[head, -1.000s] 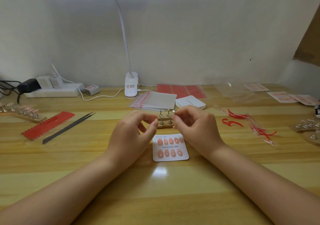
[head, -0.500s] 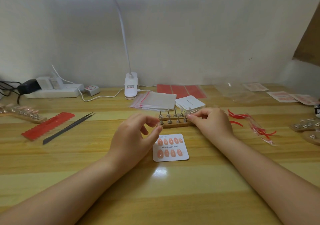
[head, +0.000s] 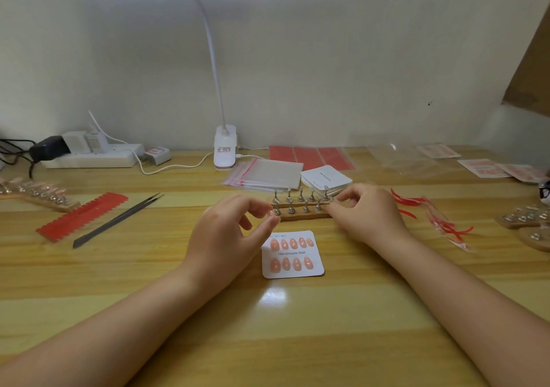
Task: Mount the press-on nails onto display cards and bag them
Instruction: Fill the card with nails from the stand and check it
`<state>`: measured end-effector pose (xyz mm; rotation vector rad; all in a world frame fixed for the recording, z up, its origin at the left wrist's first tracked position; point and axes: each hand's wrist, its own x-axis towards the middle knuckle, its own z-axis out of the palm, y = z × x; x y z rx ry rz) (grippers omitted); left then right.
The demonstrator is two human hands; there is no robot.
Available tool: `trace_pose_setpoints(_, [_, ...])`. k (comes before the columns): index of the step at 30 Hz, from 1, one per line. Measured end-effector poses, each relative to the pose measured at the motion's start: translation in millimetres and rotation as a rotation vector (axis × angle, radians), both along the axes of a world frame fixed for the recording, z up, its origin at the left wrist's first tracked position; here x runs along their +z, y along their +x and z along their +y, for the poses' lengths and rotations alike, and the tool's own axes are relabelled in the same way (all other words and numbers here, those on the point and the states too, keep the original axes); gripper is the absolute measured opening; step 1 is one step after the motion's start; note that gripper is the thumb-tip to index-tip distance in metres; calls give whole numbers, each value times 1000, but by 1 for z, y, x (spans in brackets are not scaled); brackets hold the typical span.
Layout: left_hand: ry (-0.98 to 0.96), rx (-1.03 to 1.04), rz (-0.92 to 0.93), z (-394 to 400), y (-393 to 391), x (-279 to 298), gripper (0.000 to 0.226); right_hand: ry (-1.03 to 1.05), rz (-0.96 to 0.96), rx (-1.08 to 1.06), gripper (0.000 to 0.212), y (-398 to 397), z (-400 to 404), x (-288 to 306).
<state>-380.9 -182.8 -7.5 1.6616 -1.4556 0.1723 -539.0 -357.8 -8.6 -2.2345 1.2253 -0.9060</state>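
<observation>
Fingers of the left hand (head: 229, 232) pinch something small, unclear what, just above the white nine-nailed display card (head: 293, 255), while the right hand (head: 367, 211) grips the wooden stand's (head: 300, 214) right end.

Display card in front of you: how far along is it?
Done: the display card carries nine pink nails, five above and four below. In hand: the left hand pinches something small by the wooden stand, whose pegs look bare; the right hand grips its end. Left: the last slot, then a bag from the stack.
</observation>
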Motion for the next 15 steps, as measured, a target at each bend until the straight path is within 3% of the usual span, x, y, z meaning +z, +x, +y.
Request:
trace_pose_setpoints(3, [-19, -9, -14, 1, 0, 2, 23, -229, -118, 39, 12, -1, 14, 7])
trace_pose_setpoints(5, [-22, -4, -32, 1, 0, 4, 27, -219, -199, 188, 17, 2, 26, 15])
trace_pose_setpoints(9, [-41, -10, -70, 0, 3, 4, 40, 162, -146, 478, 25, 16, 49, 23])
trace_pose_setpoints(15, [-57, -11, -221, 0, 4, 4, 41, 535, -167, 577, 12, 19, 51, 22])
